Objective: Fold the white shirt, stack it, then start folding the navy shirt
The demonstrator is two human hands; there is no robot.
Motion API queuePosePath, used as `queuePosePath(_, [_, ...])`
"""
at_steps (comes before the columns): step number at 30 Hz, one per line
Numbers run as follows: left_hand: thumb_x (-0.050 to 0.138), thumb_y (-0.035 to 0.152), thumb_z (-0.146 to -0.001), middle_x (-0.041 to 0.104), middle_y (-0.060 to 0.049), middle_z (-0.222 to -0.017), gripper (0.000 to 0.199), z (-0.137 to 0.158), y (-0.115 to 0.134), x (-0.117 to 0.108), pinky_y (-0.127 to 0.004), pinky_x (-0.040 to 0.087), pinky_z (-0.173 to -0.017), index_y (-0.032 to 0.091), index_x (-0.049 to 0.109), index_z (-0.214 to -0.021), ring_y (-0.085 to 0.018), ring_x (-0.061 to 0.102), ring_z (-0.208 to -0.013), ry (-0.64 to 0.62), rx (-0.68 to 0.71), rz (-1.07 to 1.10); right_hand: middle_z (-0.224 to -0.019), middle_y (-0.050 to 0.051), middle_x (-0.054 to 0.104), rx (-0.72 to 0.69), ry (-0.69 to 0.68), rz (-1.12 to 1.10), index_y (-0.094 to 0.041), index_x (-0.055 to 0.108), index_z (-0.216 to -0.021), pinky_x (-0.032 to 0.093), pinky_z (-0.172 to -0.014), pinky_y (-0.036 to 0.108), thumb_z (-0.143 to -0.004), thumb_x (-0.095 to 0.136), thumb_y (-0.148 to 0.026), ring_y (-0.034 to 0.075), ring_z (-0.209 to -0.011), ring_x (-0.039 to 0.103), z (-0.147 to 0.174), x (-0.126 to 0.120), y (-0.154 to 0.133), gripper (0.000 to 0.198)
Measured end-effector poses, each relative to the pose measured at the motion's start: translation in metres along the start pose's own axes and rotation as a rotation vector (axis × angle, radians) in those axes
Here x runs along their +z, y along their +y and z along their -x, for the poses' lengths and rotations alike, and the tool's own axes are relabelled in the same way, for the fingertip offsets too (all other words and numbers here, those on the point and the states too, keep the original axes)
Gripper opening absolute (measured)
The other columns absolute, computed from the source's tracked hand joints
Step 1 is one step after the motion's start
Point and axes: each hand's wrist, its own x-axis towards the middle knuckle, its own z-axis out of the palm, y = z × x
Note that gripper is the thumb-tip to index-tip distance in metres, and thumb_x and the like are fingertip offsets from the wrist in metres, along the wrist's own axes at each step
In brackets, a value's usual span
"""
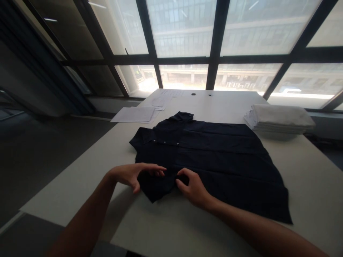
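Note:
A dark navy short-sleeved shirt (214, 150) lies spread flat on the white table, its collar toward the left and its hem toward the right. Small pale buttons show near the collar. My right hand (194, 187) pinches the shirt's near edge, where the sleeve meets the side. Over the near sleeve, my left hand (136, 175) is held with thumb and fingers apart. Its fingertips are close above the cloth; whether they touch it I cannot tell.
Loose paper sheets (136, 115) lie at the table's left back. A stack of folded pale cloth (284, 119) sits at the right back. Two small dark items lie near the far edge of the white table (88, 178). Large windows (184, 28) stand behind.

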Motion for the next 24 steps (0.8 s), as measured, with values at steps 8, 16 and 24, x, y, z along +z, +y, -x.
queuePosePath(8, [0.074, 0.031, -0.080, 0.075, -0.003, -0.102, 0.036, -0.009, -0.012, 0.006, -0.029, 0.055, -0.082, 0.021, 0.073, -0.115, -0.025, 0.071, -0.094, 0.075, -0.270, -0.103, -0.106, 0.003, 0.067, 0.005, -0.010, -0.098, -0.024, 0.056, -0.129, 0.052, -0.079, 0.031, -0.088, 0.068, -0.032, 0.017, -0.089, 0.063, 0.002, -0.002, -0.002, 0.043])
queuePosePath(16, [0.068, 0.024, -0.082, 0.073, -0.005, -0.115, 0.046, -0.038, -0.023, 0.027, -0.033, 0.053, -0.092, 0.022, 0.067, -0.128, -0.023, 0.069, -0.100, 0.399, -0.110, -0.124, -0.131, 0.008, 0.055, -0.083, 0.097, 0.044, -0.030, 0.030, -0.154, 0.057, -0.082, 0.036, -0.081, 0.071, -0.024, 0.017, -0.091, 0.061, 0.007, 0.003, 0.004, 0.085])
queuePosePath(24, [0.065, 0.034, -0.089, 0.066, 0.000, -0.096, 0.059, -0.048, -0.039, 0.037, -0.028, 0.052, -0.076, 0.024, 0.051, -0.145, -0.016, 0.063, -0.078, 0.651, -0.145, -0.320, -0.144, 0.011, 0.053, -0.592, 0.044, 0.416, -0.024, 0.062, -0.127, 0.036, -0.116, 0.052, -0.087, 0.058, -0.016, 0.029, -0.141, 0.041, 0.019, -0.004, -0.011, 0.041])
